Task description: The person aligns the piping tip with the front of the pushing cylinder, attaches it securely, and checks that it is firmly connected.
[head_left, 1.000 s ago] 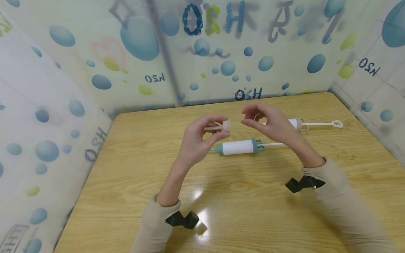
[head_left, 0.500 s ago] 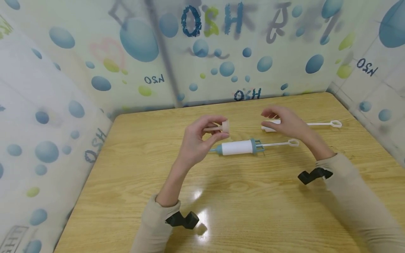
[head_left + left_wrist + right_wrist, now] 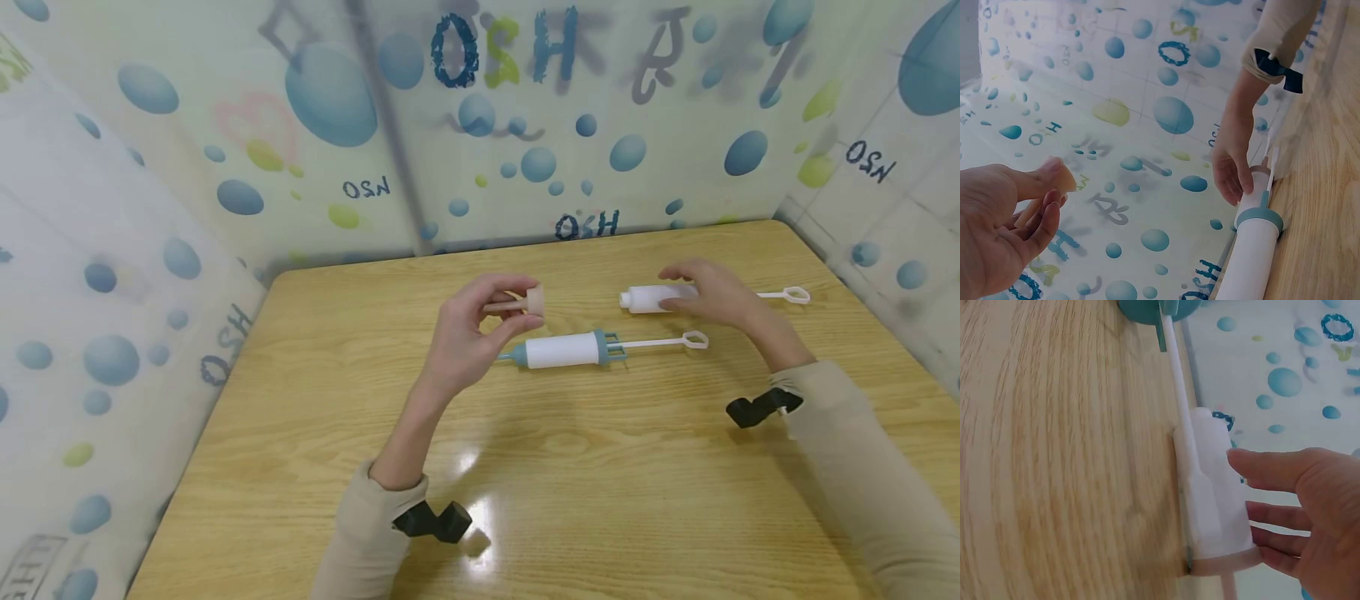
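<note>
In mid-frame, the left hand (image 3: 471,329) pinches a beige cap (image 3: 536,301); rightward, the right hand (image 3: 716,293), loosely spread, is at a white tube (image 3: 645,299).

Free rm on near tbl (image 3: 600,483), obst beyond: teal-white syringe (image 3: 562,350), then white tube (image 3: 647,298)

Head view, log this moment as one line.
left hand: holds beige stemmed piece | right hand: at white barrel, contact unclear | teal-trimmed syringe: lying on table
</note>
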`<state>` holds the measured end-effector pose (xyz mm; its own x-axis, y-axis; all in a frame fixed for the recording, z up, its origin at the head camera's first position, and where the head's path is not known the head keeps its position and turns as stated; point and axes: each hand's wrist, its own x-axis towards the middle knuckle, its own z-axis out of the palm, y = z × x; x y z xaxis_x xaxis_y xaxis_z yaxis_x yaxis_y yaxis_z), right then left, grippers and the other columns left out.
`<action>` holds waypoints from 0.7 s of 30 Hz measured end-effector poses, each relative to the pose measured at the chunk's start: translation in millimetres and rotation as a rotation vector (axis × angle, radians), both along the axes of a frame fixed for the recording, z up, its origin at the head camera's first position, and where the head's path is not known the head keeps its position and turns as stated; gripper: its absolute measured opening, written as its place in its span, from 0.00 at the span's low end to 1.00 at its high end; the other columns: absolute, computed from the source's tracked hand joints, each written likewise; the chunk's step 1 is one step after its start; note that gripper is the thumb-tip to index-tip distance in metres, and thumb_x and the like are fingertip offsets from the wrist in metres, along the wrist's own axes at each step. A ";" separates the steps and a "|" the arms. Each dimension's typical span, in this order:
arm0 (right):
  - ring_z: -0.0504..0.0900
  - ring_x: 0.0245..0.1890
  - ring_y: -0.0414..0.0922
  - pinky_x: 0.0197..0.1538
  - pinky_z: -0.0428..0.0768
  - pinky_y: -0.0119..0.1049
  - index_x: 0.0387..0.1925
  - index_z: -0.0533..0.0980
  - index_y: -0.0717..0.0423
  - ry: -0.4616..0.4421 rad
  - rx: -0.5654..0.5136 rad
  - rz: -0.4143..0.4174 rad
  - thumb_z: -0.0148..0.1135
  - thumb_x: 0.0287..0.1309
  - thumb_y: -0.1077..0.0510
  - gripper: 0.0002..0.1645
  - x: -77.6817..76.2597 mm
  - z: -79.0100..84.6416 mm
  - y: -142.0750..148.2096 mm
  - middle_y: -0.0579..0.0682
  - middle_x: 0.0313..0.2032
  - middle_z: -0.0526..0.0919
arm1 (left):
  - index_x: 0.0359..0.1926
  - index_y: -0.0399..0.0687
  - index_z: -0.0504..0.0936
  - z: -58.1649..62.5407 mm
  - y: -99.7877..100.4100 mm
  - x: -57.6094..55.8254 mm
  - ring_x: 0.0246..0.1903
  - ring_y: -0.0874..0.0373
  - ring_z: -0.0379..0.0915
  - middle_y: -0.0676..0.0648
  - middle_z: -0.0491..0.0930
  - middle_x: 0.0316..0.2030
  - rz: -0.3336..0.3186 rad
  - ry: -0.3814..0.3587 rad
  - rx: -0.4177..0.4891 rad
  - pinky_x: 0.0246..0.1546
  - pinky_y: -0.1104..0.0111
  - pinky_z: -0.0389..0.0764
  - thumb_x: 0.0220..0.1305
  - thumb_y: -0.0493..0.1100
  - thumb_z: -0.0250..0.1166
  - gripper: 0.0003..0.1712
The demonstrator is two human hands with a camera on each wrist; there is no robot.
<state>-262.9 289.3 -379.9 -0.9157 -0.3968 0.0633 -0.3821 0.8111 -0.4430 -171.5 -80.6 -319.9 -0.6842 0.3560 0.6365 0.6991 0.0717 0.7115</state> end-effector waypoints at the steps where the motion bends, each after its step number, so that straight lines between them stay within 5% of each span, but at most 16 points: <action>1: 0.75 0.55 0.66 0.57 0.73 0.64 0.57 0.75 0.72 0.005 0.008 0.007 0.71 0.63 0.55 0.30 -0.8 -1.9 1.7 0.71 0.54 0.78 | 0.51 0.30 0.81 -0.1 0.0 -0.1 0.37 0.51 0.83 0.38 0.82 0.43 0.000 0.000 -0.001 0.44 0.64 0.86 0.57 0.25 0.72 0.20; 11: 0.79 0.51 0.66 0.51 0.74 0.65 0.57 0.76 0.67 -0.009 0.129 -0.009 0.75 0.55 0.59 0.30 -6.2 -14.5 3.9 0.70 0.53 0.80 | 0.51 0.30 0.81 -1.6 -0.6 -1.2 0.36 0.51 0.82 0.38 0.82 0.43 -0.002 0.003 -0.004 0.44 0.64 0.86 0.57 0.25 0.72 0.20; 21: 0.77 0.51 0.69 0.51 0.74 0.67 0.58 0.76 0.64 0.099 0.069 -0.051 0.76 0.56 0.59 0.30 2.2 5.8 6.7 0.73 0.53 0.78 | 0.52 0.31 0.81 -3.0 -0.9 -2.0 0.36 0.52 0.82 0.38 0.82 0.43 0.007 -0.009 -0.004 0.45 0.63 0.86 0.58 0.26 0.71 0.19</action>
